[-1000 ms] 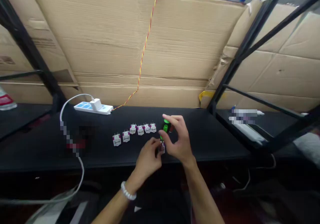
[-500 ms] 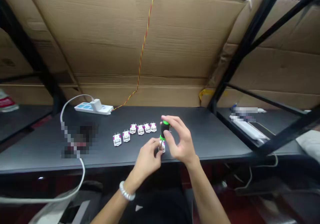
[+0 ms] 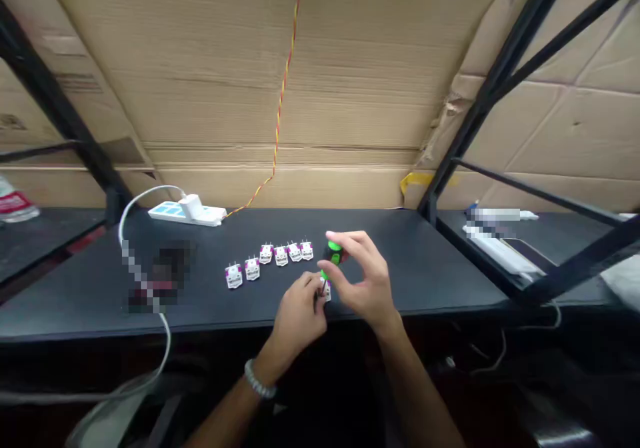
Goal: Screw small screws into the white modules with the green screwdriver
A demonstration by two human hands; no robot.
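Note:
My right hand (image 3: 363,281) grips the black and green handle of a screwdriver (image 3: 332,253) held upright, tip down. The tip meets a small white and magenta part (image 3: 325,291) that my left hand (image 3: 299,311) pinches against the black table (image 3: 425,268). A beaded bracelet sits on my left wrist. Several matching white and magenta parts (image 3: 273,259) lie in a curved row just left of the hands.
A white power strip (image 3: 187,213) with a plugged charger and white cable (image 3: 130,221) lies at the back left. A red and yellow twisted wire (image 3: 280,101) hangs down the cardboard wall. Black frame bars (image 3: 480,108) rise on both sides. White items (image 3: 495,248) sit on the right shelf.
My right hand's fingers have shifted around the screwdriver handle while both hands stayed in place. The view has tilted slightly.

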